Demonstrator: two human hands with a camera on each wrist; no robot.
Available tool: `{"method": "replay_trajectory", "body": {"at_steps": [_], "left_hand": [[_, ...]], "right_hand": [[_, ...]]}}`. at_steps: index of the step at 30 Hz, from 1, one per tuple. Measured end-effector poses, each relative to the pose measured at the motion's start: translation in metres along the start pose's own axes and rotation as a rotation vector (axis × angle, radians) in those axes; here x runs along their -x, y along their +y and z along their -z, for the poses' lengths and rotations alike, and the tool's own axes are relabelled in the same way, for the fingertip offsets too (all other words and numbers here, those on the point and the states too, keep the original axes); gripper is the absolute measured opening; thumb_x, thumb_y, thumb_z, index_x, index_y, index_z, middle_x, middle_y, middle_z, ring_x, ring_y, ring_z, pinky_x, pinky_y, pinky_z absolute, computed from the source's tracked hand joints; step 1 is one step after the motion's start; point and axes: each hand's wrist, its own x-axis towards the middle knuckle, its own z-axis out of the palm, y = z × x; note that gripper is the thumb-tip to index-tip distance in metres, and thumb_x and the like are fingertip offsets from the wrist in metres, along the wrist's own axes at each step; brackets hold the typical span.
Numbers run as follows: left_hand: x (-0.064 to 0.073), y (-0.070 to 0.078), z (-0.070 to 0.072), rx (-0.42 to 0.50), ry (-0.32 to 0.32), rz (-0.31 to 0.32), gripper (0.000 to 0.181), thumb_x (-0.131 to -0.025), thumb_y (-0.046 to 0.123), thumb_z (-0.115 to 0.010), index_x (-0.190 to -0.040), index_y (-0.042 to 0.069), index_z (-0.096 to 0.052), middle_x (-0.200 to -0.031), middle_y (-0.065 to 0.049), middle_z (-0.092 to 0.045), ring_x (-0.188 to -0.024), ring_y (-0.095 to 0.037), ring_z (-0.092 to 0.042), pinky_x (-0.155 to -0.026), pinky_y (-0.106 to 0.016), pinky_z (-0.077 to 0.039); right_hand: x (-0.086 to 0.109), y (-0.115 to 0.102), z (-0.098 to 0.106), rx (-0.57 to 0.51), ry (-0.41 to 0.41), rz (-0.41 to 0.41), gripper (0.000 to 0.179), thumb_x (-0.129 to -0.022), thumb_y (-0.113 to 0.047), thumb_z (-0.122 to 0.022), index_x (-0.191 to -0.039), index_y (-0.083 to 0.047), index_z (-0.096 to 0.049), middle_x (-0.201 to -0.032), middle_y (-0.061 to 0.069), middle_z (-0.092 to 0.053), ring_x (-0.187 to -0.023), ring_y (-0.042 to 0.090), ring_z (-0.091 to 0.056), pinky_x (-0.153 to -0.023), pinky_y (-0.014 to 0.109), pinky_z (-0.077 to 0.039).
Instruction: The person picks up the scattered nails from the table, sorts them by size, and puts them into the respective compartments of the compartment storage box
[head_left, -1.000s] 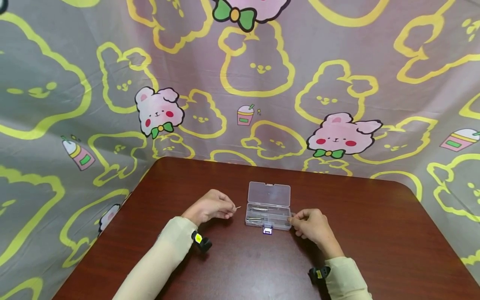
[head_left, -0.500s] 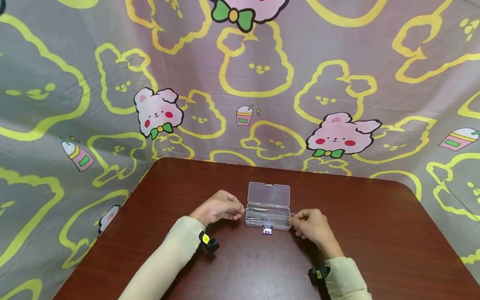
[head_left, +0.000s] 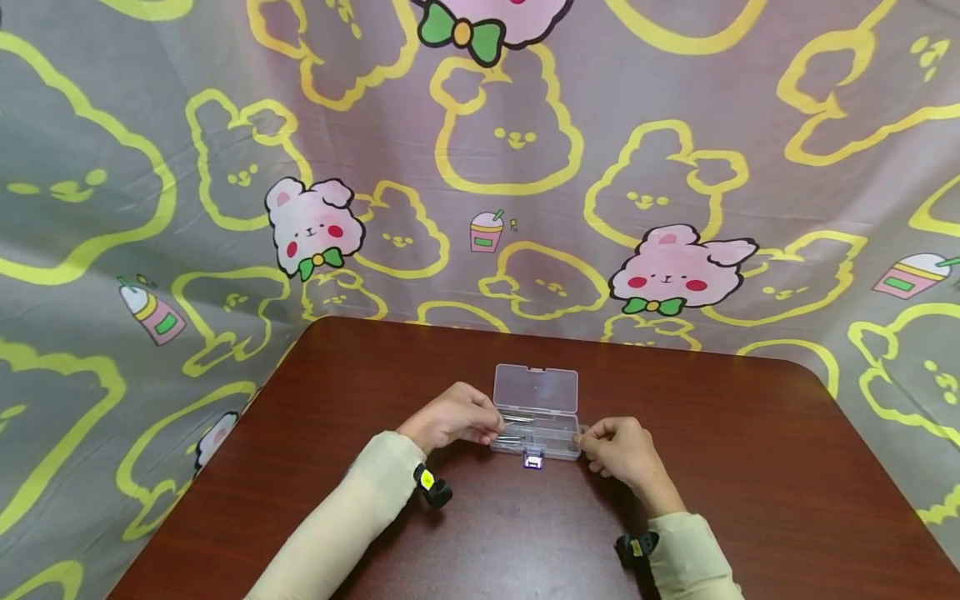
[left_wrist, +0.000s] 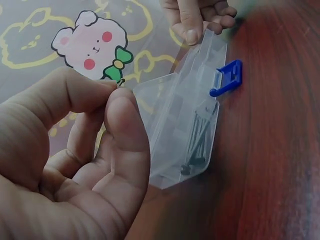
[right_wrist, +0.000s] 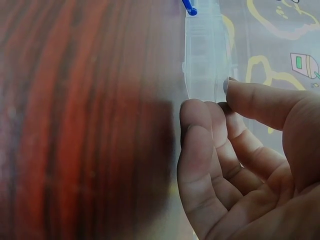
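A clear plastic box (head_left: 557,453) lies on the table with its lid (head_left: 536,389) raised at the back and its blue latch (head_left: 533,460) hanging in front. Several long metal pieces with wide heads (left_wrist: 195,145), like nails or screws, lie in its left part. My left hand (head_left: 456,419) is over the box's left end, thumb and forefinger pinching a thin nail-like metal piece (left_wrist: 121,82); only its small dark tip shows above the fingertips in the left wrist view. My right hand (head_left: 622,452) grips the box's right end between thumb and fingers.
The brown wooden table (head_left: 480,533) extends around the box on all sides. Behind it hangs a grey cloth (head_left: 540,275) printed with yellow outlines and pink rabbits. A black wrist camera sits on each sleeve.
My left hand has moved right, from beside the box to over its left end, with the thin metal piece between its fingers. My right hand has stayed at the box's right end.
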Motion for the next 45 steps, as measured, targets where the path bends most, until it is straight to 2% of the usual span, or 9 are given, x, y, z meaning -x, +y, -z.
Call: {"method": "replay_trajectory", "body": {"at_steps": [10, 13, 17, 23, 28, 38, 45], "left_hand": [[-0.007, 0.008, -0.018, -0.019, -0.022, 0.010, 0.008, -0.080, -0.007, -0.070, -0.073, -0.003, -0.068, -0.073, -0.011, -0.068, -0.057, -0.014, -0.059, -0.056, -0.025, -0.053], [-0.009, 0.008, -0.021, -0.028, -0.022, 0.008, 0.004, -0.079, -0.007, -0.070, -0.075, -0.006, -0.069, -0.073, -0.012, -0.068, -0.057, -0.013, -0.060, -0.055, -0.024, -0.054], [-0.012, 0.011, -0.025, -0.057, -0.023, 0.003, 0.003, -0.079, -0.007, -0.071, -0.079, -0.010, -0.070, -0.073, -0.014, -0.070, -0.057, -0.013, -0.061, -0.056, -0.025, -0.055], [-0.016, 0.017, -0.034, -0.120, -0.001, -0.006, 0.004, -0.080, -0.008, -0.073, -0.076, -0.008, -0.072, -0.073, -0.016, -0.071, -0.056, -0.016, -0.063, -0.055, -0.027, -0.057], [-0.021, 0.019, -0.041, -0.142, -0.008, -0.004, 0.006, -0.078, -0.010, -0.073, -0.073, -0.007, -0.071, -0.067, -0.014, -0.068, -0.055, -0.015, -0.062, -0.054, -0.027, -0.057], [-0.029, 0.020, -0.050, -0.190, 0.003, 0.013, 0.003, -0.078, -0.013, -0.072, -0.080, -0.015, -0.070, -0.066, -0.016, -0.068, -0.052, -0.015, -0.060, -0.050, -0.025, -0.054], [-0.032, 0.020, -0.056, -0.253, 0.038, 0.020, 0.015, -0.075, -0.018, -0.074, -0.074, -0.007, -0.063, -0.067, -0.019, -0.069, -0.049, -0.017, -0.060, -0.048, -0.026, -0.054]], "right_hand": [[0.000, -0.001, 0.000, 0.008, 0.005, 0.005, 0.017, -0.086, -0.018, -0.079, -0.078, -0.005, -0.071, -0.065, 0.006, -0.065, -0.057, 0.020, -0.065, -0.052, 0.034, -0.055], [0.000, 0.000, -0.001, 0.005, 0.006, 0.007, 0.017, -0.085, -0.018, -0.080, -0.078, -0.005, -0.071, -0.065, 0.006, -0.065, -0.057, 0.019, -0.065, -0.052, 0.034, -0.055], [0.000, 0.000, -0.002, 0.000, 0.004, 0.007, 0.018, -0.085, -0.018, -0.080, -0.078, -0.004, -0.071, -0.065, 0.006, -0.065, -0.057, 0.019, -0.064, -0.052, 0.034, -0.055], [0.001, 0.000, -0.001, -0.002, 0.009, 0.005, 0.018, -0.085, -0.018, -0.080, -0.078, -0.004, -0.071, -0.065, 0.006, -0.065, -0.057, 0.019, -0.064, -0.051, 0.034, -0.055], [0.000, 0.000, -0.001, -0.002, 0.006, 0.009, 0.018, -0.085, -0.017, -0.080, -0.078, -0.004, -0.071, -0.065, 0.006, -0.065, -0.057, 0.019, -0.064, -0.051, 0.033, -0.055], [0.001, -0.001, -0.001, -0.008, 0.008, 0.009, 0.017, -0.086, -0.016, -0.079, -0.078, -0.005, -0.070, -0.065, 0.007, -0.066, -0.057, 0.019, -0.064, -0.052, 0.033, -0.055], [0.002, -0.002, -0.001, -0.008, 0.001, 0.000, 0.017, -0.087, -0.016, -0.079, -0.078, -0.004, -0.070, -0.066, 0.006, -0.066, -0.057, 0.020, -0.064, -0.052, 0.034, -0.055]]}}
